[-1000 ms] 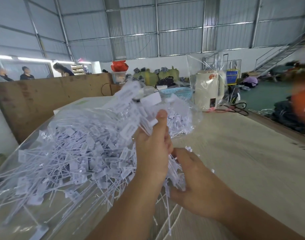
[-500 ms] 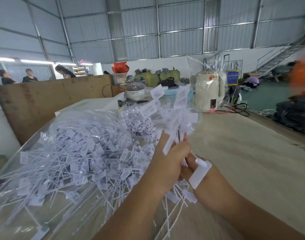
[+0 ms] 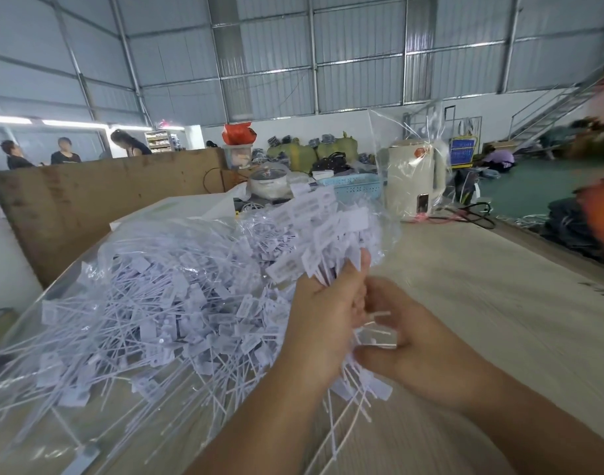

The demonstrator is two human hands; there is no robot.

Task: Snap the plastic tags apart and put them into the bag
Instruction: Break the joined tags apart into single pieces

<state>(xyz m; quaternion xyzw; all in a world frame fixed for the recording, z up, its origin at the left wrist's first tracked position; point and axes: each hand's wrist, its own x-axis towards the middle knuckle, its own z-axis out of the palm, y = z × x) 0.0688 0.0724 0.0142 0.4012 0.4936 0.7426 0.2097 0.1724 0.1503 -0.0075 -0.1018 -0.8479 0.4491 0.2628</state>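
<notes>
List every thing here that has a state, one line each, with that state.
left hand: grips a bunch of tags
bunch of tags: held up, heads fanned above the hand
right hand: fingers curled round the tag stems
clear bag: lying on the table, filled with loose tags
pot: lid on
kettle: upright, lid down

We stand in a warehouse-like factory hall: corrugated metal walls [image 3: 355, 80] on steel framing rise high above us, a metal staircase [image 3: 550, 108] climbs at the right, stuffed sacks [image 3: 310, 150] pile along the back wall, and workers [image 3: 65, 152] gather beyond a plywood board [image 3: 98, 200] by our long worktable [image 3: 482, 303].
</notes>
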